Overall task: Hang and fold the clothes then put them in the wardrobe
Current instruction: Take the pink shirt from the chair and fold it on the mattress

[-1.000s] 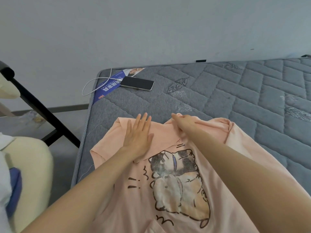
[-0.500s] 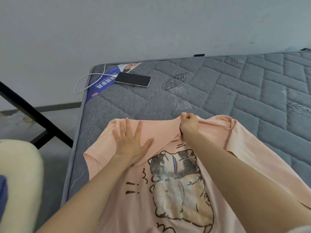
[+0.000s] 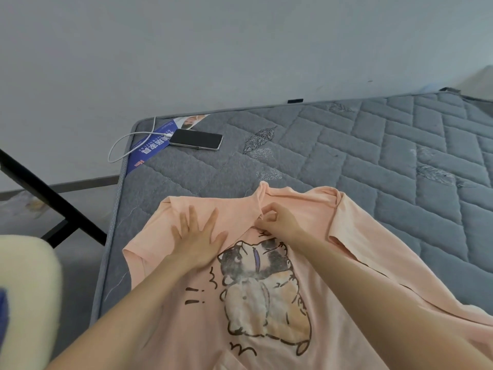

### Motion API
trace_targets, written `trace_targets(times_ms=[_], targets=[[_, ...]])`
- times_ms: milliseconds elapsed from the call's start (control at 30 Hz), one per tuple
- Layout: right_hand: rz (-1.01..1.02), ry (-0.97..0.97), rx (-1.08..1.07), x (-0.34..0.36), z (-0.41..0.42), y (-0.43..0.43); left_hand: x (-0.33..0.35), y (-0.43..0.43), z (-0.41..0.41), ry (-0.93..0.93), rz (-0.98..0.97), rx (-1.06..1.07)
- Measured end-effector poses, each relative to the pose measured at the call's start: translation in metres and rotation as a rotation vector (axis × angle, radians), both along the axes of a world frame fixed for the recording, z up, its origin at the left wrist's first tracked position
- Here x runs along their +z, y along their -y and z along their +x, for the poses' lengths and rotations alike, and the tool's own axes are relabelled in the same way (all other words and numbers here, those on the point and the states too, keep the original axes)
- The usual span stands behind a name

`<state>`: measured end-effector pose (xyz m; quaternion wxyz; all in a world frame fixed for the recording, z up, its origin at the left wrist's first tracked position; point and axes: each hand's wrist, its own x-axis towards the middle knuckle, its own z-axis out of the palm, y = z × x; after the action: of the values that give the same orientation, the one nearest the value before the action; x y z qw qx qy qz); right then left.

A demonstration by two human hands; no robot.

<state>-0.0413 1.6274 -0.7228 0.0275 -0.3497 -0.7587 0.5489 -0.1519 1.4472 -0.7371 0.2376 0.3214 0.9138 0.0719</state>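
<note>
1. Shirt (image 3: 202, 340): peach, print side up, spread on the mattress (image 3: 373, 156) under both hands. Its collar is bunched at the right fingertips, and one sleeve lies out past the right fingers.
2. Left hand (image 3: 196, 245): palm down on the shirt's shoulder area, fingers (image 3: 186, 222) straight and fanned wide, gripping nothing.
3. Right hand (image 3: 277, 222): fingers curled, thumb and forefinger pinching a fold of the shirt at the collar, just beside the left thumb.
4. Cat print (image 3: 266, 295): on the shirt front, directly behind the right fingers, toward the wrist.
5. Phone (image 3: 196, 139): dark, flat on the mattress, well beyond the left fingertips.
6. Cable (image 3: 110, 154): white, looping off the mattress edge, beyond and outward of the left fingers.
7. Label (image 3: 152, 145): blue, under the phone's end.
8. Black frame (image 3: 53, 201): on the floor, well outward of the left little finger.
</note>
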Motion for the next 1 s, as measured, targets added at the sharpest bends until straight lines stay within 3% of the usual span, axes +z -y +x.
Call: trace_targets(times_ms=[133,267,400,533,700,900,1000], targets=[[-0.146,0.027,-0.261,-0.005,-0.002,0.002,0.001,0.011,0.001,-0.040,-0.003,0.018],[-0.215,0.115,-0.304,-0.004,0.007,0.001,0.002,0.013,0.003,-0.054,-0.015,0.055],[-0.026,0.147,-0.210,0.004,0.013,0.004,0.011,0.019,0.000,0.010,-0.029,0.036],[0.231,0.073,-0.088,0.012,0.023,0.009,0.020,0.045,0.001,-0.056,0.141,0.036],[0.230,-0.017,0.041,0.028,0.022,0.038,0.030,0.088,0.020,-0.056,0.360,0.201],[0.308,-0.005,0.286,0.050,0.005,0.086,0.041,0.141,0.057,0.006,0.387,0.402],[0.360,0.007,0.401,0.056,-0.010,0.108,0.038,0.165,0.076,0.039,0.256,0.479]])
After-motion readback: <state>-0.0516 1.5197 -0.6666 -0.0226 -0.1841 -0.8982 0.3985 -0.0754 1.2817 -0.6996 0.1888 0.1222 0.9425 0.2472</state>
